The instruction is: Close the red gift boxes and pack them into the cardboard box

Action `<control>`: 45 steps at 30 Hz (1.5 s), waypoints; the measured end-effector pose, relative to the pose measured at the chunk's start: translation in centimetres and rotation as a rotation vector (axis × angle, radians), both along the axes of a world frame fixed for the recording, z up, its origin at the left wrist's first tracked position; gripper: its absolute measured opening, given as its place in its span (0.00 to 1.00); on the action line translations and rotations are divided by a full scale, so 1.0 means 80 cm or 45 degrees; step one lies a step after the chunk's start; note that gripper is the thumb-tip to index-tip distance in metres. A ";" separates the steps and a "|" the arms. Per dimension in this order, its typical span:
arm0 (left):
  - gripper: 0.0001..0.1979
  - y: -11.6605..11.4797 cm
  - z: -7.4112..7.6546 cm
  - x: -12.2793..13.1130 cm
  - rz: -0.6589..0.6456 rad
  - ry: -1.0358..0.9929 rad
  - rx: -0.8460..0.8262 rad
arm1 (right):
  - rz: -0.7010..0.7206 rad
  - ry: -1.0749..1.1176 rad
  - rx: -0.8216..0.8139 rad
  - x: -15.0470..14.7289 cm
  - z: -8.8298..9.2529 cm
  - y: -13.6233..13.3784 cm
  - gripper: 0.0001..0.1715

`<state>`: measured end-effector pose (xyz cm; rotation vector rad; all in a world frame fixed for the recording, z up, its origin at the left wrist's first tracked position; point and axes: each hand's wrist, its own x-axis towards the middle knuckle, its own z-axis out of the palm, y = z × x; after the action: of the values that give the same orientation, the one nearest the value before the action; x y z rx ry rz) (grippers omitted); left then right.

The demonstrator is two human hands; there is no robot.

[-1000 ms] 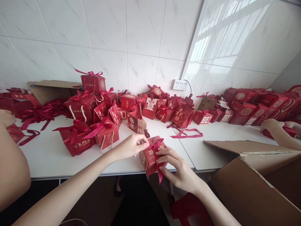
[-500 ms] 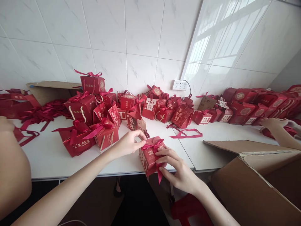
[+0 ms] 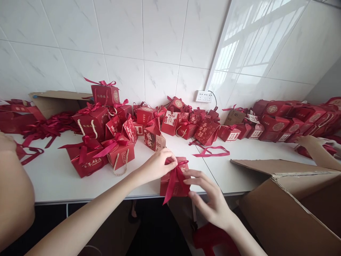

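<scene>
A small red gift box (image 3: 179, 191) sits at the front edge of the white table, with a shiny crimson ribbon (image 3: 172, 185) tied across its top. My left hand (image 3: 161, 165) pinches the ribbon at the bow, thumb and forefinger together. Both ribbon tails drape over the box's near side, one reaching below the table edge. Beside the box on the right, my right hand (image 3: 210, 197) has its fingers apart, fingertips close to the ribbon and the box's right side. Just behind stands another red box with a cartoon print (image 3: 151, 138).
Ribboned red boxes (image 3: 93, 121) crowd the table's left and back. A loose ribbon (image 3: 213, 151) lies right of centre. An open cardboard carton (image 3: 290, 202) stands at front right. Another person's hand (image 3: 310, 142) works at far right; someone's arm (image 3: 16, 192) shows at left.
My left hand has moved right and now pinches the ribbon's bow. The box has turned, and the ribbon tail has swung left. My right hand has drawn slightly off the box.
</scene>
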<state>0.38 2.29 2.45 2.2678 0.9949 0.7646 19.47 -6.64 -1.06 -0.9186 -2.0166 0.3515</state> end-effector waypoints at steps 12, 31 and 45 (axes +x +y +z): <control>0.06 0.004 -0.009 -0.002 -0.044 -0.109 -0.145 | -0.235 0.018 -0.765 -0.010 -0.003 -0.003 0.31; 0.07 0.005 -0.013 -0.002 -0.041 -0.115 -0.155 | -0.518 0.110 -0.484 0.015 0.014 0.028 0.22; 0.07 0.007 -0.020 -0.002 -0.048 -0.089 -0.114 | -0.395 -0.041 -0.411 0.000 0.013 0.075 0.10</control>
<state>0.19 2.81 0.86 2.1621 0.9333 0.7628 19.46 -0.63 -0.04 -1.4241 -1.8371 0.4983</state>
